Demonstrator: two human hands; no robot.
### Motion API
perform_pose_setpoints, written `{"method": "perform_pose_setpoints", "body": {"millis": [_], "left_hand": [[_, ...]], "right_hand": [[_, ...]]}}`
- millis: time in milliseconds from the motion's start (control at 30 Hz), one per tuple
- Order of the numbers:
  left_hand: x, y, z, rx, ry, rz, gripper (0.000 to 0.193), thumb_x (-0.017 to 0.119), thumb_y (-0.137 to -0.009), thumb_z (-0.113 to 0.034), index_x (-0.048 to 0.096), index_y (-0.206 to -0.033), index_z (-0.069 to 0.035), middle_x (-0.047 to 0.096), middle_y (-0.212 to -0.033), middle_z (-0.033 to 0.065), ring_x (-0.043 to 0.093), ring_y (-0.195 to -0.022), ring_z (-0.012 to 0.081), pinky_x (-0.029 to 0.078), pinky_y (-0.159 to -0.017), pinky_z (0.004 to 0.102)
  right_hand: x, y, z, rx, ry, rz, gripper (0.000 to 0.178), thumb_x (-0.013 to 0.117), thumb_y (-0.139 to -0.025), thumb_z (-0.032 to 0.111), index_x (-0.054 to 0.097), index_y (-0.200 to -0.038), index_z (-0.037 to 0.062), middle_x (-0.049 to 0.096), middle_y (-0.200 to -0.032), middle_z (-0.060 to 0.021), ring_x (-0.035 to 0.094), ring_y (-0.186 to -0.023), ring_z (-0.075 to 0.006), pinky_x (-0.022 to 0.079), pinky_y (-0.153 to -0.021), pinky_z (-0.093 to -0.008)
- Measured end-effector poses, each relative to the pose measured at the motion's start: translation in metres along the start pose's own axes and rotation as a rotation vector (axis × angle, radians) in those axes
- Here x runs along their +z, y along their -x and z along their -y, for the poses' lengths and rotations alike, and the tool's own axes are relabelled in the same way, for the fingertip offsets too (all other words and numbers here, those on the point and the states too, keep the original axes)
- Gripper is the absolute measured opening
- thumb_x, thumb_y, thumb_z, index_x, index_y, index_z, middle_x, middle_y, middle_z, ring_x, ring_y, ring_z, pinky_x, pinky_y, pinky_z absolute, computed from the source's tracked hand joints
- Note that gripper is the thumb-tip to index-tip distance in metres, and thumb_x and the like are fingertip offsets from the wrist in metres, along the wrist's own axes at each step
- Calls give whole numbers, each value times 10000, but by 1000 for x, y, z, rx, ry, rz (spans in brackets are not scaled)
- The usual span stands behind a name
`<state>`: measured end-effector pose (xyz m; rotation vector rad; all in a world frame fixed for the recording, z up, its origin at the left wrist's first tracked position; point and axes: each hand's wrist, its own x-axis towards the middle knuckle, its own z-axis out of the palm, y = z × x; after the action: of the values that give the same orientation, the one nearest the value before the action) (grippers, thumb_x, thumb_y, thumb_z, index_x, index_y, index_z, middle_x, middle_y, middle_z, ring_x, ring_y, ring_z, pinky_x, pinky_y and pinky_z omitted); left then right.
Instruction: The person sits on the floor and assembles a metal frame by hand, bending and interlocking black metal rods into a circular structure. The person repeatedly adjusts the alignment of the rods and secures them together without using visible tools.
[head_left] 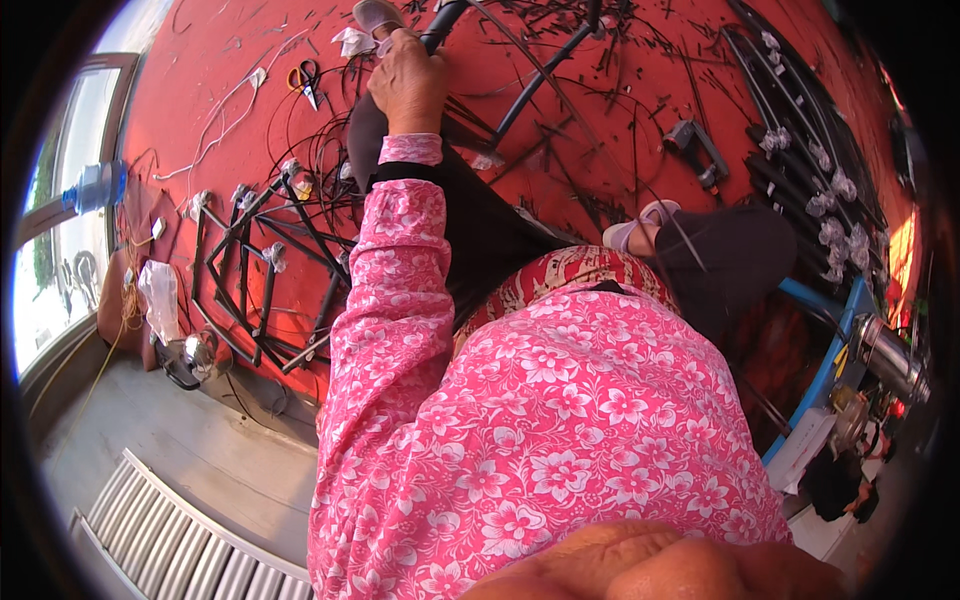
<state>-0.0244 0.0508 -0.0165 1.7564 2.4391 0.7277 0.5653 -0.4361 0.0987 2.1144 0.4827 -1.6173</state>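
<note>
L hand (410, 82), approx 11 o'clk: fingertips hidden, grip unclr.
Shoe (379, 14), approx 11: cut by top edge.
Slatted rack (185, 532), btwn 7 & 8: cut off at btm.
Dark bundle (835, 482), 4: too dim to ID.

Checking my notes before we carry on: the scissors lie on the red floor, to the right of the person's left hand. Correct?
Not quite: the head view shows the scissors to the left of the left hand, not the right. They do lie on the red floor.
</note>
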Motion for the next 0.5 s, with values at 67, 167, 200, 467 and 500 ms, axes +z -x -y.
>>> {"method": "perform_pose_setpoints", "body": {"millis": [67,167,200,467,500], "left_hand": [[1,1,1,34,3,-28,351,691,-824,-315,592,-1000,-28,721,-881,231,705,-848,425,539,-776,515],[2,2,2,34,10,-14,390,714,-821,-345,588,-989,-17,720,-898,232,709,-828,416,546,-751,511],[2,1,2,28,8,-8,396,721,-816,-349,588,-989,-18,721,-894,230,710,-827,413,547,-752,509],[1,7,-3,74,33,-18,436,788,-776,-364,597,-976,-27,721,-859,218,716,-817,392,549,-735,474],[0,8,-4,75,44,-22,427,785,-780,-361,600,-974,-28,721,-852,214,716,-815,389,548,-730,470]], "right_hand": [[41,1,-15,79,37,12,233,704,-787,136,695,-1003,48,714,-852,-83,664,-701,-168,522,-645,-294],[70,-1,-7,103,118,-49,229,715,-778,147,701,-985,50,712,-852,-79,661,-704,-165,519,-647,-294],[70,-1,1,102,153,-82,228,718,-776,150,703,-979,50,711,-852,-77,660,-705,-164,518,-648,-294],[-85,52,210,-409,7,-253,231,737,-712,102,655,-924,62,638,-770,-24,603,-669,-116,489,-621,-259],[-107,77,246,-558,-65,-293,230,728,-706,79,642,-918,58,644,-811,-2,587,-708,-86,476,-643,-246]]}}
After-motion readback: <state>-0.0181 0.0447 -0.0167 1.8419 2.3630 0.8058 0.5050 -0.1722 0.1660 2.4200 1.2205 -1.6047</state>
